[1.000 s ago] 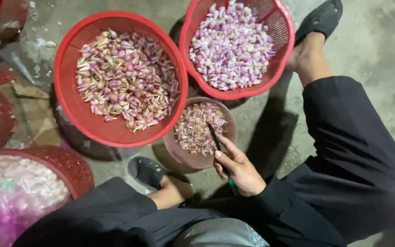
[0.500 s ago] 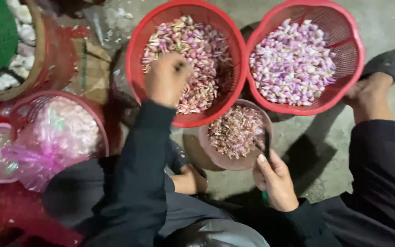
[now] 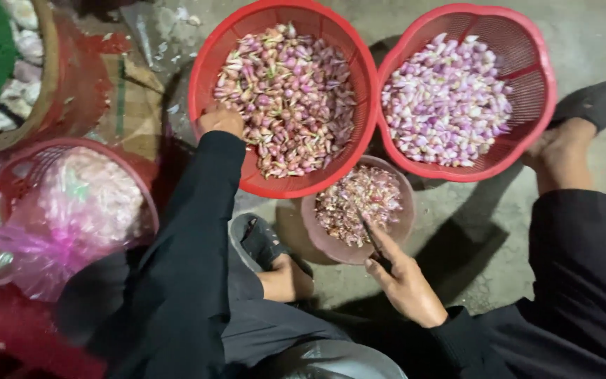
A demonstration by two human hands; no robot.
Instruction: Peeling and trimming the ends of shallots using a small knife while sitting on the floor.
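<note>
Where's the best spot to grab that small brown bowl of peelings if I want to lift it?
Probably the near rim of the small brown bowl, coming from the person's side. The far rim is tucked under the two red baskets, and the right hand with its knife sits at the near right edge.

Left arm, in a dark sleeve, extends far and leftward, its hand (image 3: 222, 121) curled with fingers bent under. Right hand (image 3: 405, 281) rests nearer, right of centre, index finger stretched forward, other fingers folded.
</note>
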